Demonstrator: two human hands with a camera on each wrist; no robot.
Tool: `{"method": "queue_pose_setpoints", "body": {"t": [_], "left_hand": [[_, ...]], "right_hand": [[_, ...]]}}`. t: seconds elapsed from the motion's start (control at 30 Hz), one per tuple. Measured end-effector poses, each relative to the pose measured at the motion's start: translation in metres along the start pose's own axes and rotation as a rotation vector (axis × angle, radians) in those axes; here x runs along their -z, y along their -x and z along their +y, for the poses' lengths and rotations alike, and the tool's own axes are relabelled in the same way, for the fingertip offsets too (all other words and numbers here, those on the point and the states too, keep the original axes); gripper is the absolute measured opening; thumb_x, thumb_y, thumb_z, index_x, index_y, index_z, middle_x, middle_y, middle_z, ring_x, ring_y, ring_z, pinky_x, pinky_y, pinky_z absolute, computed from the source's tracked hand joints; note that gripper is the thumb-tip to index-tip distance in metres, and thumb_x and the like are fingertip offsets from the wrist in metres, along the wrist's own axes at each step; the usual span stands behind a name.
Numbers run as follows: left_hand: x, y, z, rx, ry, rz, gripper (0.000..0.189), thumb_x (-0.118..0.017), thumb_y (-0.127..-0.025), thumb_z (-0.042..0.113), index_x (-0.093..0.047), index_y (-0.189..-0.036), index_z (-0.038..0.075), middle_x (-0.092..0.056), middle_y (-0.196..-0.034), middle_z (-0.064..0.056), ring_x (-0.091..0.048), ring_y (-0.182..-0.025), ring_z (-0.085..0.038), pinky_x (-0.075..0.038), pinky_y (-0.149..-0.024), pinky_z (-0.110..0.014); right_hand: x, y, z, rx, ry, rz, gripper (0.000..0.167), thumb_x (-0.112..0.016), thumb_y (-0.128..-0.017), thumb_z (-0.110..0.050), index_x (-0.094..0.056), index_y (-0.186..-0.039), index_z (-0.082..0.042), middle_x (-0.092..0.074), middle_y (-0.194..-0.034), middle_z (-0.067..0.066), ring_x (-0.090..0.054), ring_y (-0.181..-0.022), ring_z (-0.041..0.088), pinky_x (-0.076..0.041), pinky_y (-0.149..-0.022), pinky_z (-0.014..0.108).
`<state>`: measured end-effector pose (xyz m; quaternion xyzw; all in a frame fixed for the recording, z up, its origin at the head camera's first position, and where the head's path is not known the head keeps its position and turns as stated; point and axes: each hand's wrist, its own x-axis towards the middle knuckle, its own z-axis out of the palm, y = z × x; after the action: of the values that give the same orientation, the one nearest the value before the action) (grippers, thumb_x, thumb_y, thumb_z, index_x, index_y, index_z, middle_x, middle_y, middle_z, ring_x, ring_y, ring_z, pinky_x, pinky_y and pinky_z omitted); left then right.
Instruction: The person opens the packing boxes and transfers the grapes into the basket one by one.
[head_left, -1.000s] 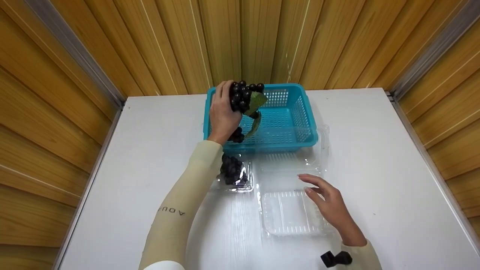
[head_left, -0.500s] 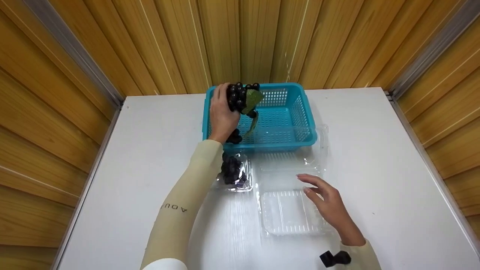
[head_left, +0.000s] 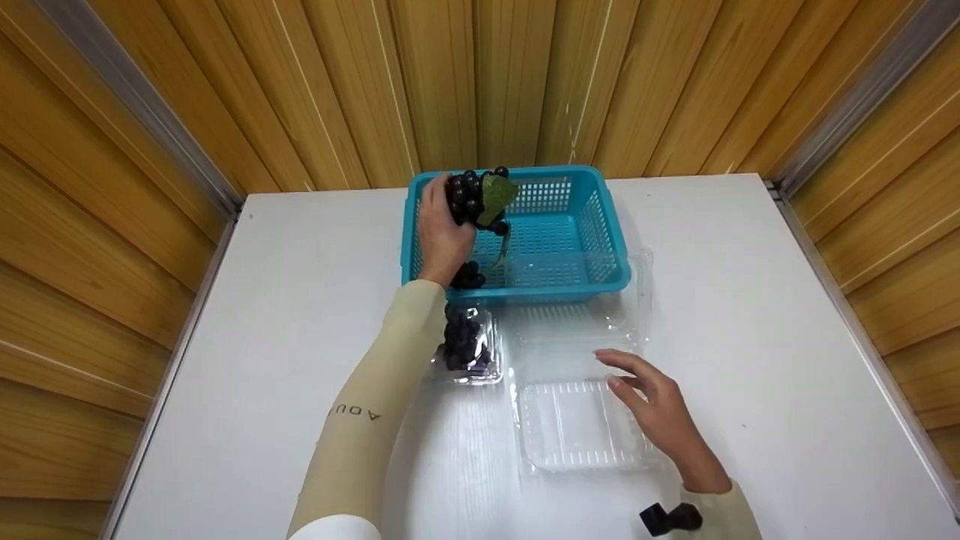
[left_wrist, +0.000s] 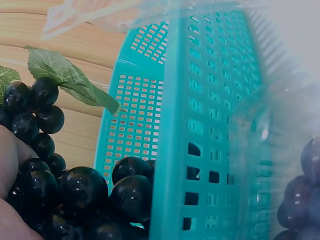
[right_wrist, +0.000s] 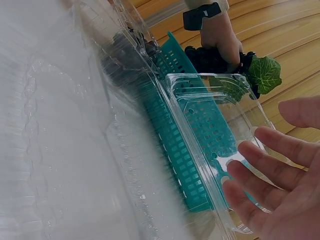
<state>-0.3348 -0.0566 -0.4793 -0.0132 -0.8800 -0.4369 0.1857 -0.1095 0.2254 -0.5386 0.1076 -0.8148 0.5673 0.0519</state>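
My left hand [head_left: 444, 236] grips a bunch of black grapes [head_left: 466, 199] over the left side of a teal plastic basket [head_left: 551, 289]. Green leaves [head_left: 496, 196] hang from the bunch's right side. More dark grapes [left_wrist: 131, 195] show low inside the basket wall in the left wrist view. In front of the basket lies an open clear plastic clamshell box [head_left: 581, 427], its raised lid [right_wrist: 172, 105] overlapping the basket. Holding nothing, my right hand [head_left: 660, 412] hovers at the right side of this box, fingers extended and spread in the right wrist view.
Left of the open box stands a clear box [head_left: 491, 371] with dark grapes [head_left: 461, 341] inside, partly hidden by my left sleeve. The white table [head_left: 750, 315] runs back to yellow wood-look wall panels [head_left: 517, 82] behind the basket.
My left hand has sunk slightly toward the basket and shifted a little left, still gripping the bunch of grapes. The right hand stays almost in place. The head view has moved slightly.
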Motion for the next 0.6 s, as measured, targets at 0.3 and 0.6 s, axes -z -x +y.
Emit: {"method": "queue_pose_setpoints", "body": {"t": [0.3,0.6], "left_hand": [[-0.0025,-0.0022,-0.0092,0.029,0.022,-0.010,0.065,-0.066,-0.084,0.001,-0.040,-0.142,0.014,-0.041,-0.146,-0.004,-0.040,-0.136,-0.020,-0.033,-0.116,-0.039],[-0.0033,-0.0030,-0.0092,0.076,0.032,-0.040,0.065,-0.066,-0.085,0.003,-0.039,-0.144,0.013,-0.039,-0.147,-0.004,-0.038,-0.137,-0.021,-0.032,-0.117,-0.040]], "right_hand": [[0.0007,0.0011,-0.0007,-0.014,0.020,0.006,0.032,-0.059,-0.093,-0.002,-0.063,-0.124,-0.010,-0.064,-0.128,0.007,-0.055,-0.119,-0.001,-0.048,-0.092,0.014],[0.0011,0.0019,0.0019,-0.017,0.023,0.004,0.032,-0.059,-0.094,-0.004,-0.063,-0.124,-0.011,-0.064,-0.128,0.006,-0.054,-0.119,-0.002,-0.049,-0.092,0.015]]}}
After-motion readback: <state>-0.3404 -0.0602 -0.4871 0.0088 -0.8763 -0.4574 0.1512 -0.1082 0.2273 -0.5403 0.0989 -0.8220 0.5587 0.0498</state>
